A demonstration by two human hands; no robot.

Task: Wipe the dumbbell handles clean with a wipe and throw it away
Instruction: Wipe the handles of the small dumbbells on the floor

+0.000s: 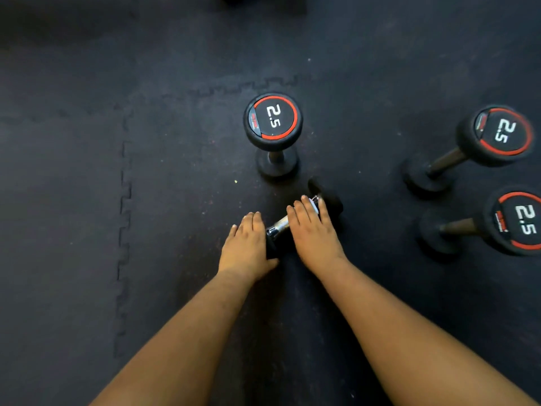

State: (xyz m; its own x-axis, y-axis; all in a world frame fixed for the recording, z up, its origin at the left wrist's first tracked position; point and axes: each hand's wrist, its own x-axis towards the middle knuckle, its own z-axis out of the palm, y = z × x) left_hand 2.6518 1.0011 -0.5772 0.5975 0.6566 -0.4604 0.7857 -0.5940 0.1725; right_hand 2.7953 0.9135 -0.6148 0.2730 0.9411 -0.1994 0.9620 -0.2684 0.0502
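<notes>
A small black dumbbell (279, 227) with a shiny chrome handle lies on the floor in front of me, angled from near left to far right. My left hand (247, 244) rests on its near head, fingers straight and thumb against the head's near side. My right hand (313, 227) lies across the far part of the handle with straight fingers, next to the far head (329, 197). No wipe shows in either hand.
Three more 2.5 dumbbells stand on end: one (273, 121) just beyond my hands, two (502, 133) (519, 221) at the right. The floor is dark interlocking rubber mat (123, 200) with a seam running down the left.
</notes>
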